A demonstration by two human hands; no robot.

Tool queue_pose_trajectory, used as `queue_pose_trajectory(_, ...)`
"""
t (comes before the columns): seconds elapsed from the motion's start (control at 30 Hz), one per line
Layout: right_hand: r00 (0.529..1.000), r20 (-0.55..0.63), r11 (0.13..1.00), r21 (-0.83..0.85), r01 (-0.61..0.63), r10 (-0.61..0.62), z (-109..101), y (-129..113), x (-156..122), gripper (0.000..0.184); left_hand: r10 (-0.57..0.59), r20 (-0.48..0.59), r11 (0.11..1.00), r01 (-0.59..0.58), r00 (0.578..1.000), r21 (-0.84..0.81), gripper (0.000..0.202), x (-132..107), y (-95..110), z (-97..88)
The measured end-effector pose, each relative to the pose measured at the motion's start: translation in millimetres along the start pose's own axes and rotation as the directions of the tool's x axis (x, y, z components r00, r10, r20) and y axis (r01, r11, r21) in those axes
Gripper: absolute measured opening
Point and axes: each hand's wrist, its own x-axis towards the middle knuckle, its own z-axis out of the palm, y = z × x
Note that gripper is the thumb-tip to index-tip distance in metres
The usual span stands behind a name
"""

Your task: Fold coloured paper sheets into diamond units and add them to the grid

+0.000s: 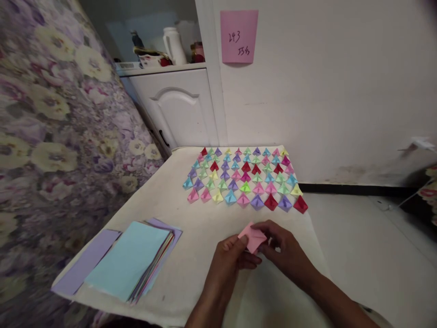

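**Two hands folding a small pink paper piece at the near edge of a cloth-covered table**

Reading from left to right. A floral purple-and-cream fabric surface [51, 136] is filling the left side of the view, just beside the table. On the cream cloth-covered table [191, 269], a stack of flat coloured paper sheets with a pale blue sheet on top [131, 259] is lying at the near left, overlapping a single lilac sheet [85, 263]; the stack is sitting close to the left hand, apparently as a supply kept within reach. At the near centre, the left hand [229, 259] is pinching the left edge of a small folded pink paper piece [253, 238] between thumb and fingers, while the right hand [283, 248] is closing on its right side, fingers curled over the fold. Both hands are therefore gripping the same piece, holding it just above the cloth, most likely so that a crease can be pressed from both sides. Farther back, well apart from the hands, an array of small folded paper shapes in red, pink, blue, green, yellow and purple [244, 177] is standing in neat rows, seemingly kept clear of the working area. On the white wall behind, a pink handwritten note [238, 36] is hanging; to its left a white cabinet [174, 109] is carrying a white jug [174, 45].
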Motion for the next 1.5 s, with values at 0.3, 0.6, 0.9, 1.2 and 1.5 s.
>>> queue_pose_trajectory(0.3, 0.979, -0.017, 0.921, 0.341, -0.187, 0.205, 12, 4, 2, 0.034, 0.052, 0.01, 0.995, -0.053, 0.999, 0.089, 0.031, 0, 0, -1.9)
queue_pose_trajectory(0.6, 0.953, 0.013, 0.853, 0.443, -0.277, 0.303, 18, 6, 1, 0.024, 0.018, -0.039, 0.984, -0.011, 0.999, 0.18, 0.029, 2, 2, -2.6)
queue_pose_trajectory(0.9, 0.929, 0.159, 0.753, 0.548, -0.365, 0.335, 6, 4, 1, 0.02, 0.021, -0.036, 0.982, -0.014, 0.999, 0.186, 0.028, 3, 2, -6.5)
queue_pose_trajectory(1.2, 0.934, 0.083, 0.857, 0.374, -0.353, 0.348, 11, 10, 4, 0.027, 0.049, -0.008, 0.962, -0.045, 0.999, 0.269, 0.025, 6, -1, -5.0)
queue_pose_trajectory(1.5, 0.955, 0.051, 0.92, 0.258, -0.297, 0.294, 10, 13, 5, 0.016, 0.068, -0.008, 0.958, -0.063, 0.998, 0.281, 0.028, 5, -2, -1.3)
